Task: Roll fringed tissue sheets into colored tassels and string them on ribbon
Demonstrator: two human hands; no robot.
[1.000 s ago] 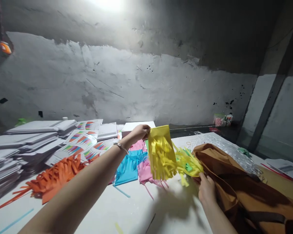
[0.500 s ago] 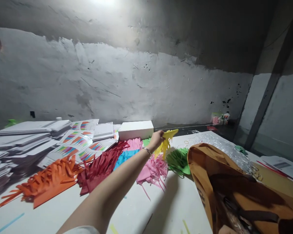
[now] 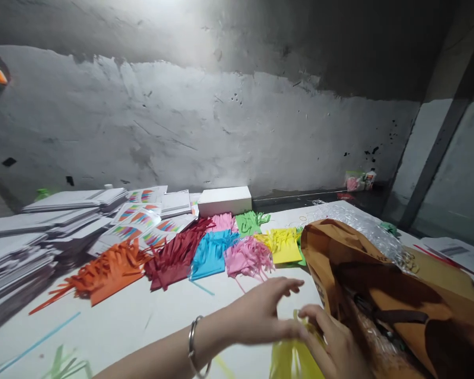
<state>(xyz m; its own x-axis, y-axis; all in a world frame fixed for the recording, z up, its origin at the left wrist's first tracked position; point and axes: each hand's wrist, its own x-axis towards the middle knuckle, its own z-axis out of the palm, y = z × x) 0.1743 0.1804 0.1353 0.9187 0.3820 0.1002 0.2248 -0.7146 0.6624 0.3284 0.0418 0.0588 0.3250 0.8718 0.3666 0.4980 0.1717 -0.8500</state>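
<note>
Near the front edge, my left hand (image 3: 256,313) is empty, its thumb and fingers apart. My right hand (image 3: 337,342) is close beside it, thumb and forefinger spread over some yellow fringed paper (image 3: 290,360). The hands partly cover this paper and its strips are blurred. Farther back, a yellow fringed bundle (image 3: 286,250) lies over a green one (image 3: 302,257). To its left are pink (image 3: 248,257), blue (image 3: 209,260), dark red (image 3: 171,260) and orange (image 3: 112,276) fringed bundles. Smaller pink (image 3: 222,221) and green (image 3: 250,222) bundles lie behind them.
An open brown bag (image 3: 324,247) fills the right side, with clear plastic strands (image 3: 351,218) behind it. A white box (image 3: 225,200) stands near the wall. Stacks of paper (image 3: 19,258) occupy the left. Loose strips (image 3: 35,337) lie on the white table (image 3: 134,326).
My left hand has let go of the yellow fringed bundle, which now lies on the green one. That hand has come back toward me, beside my right hand, which shows more fully.
</note>
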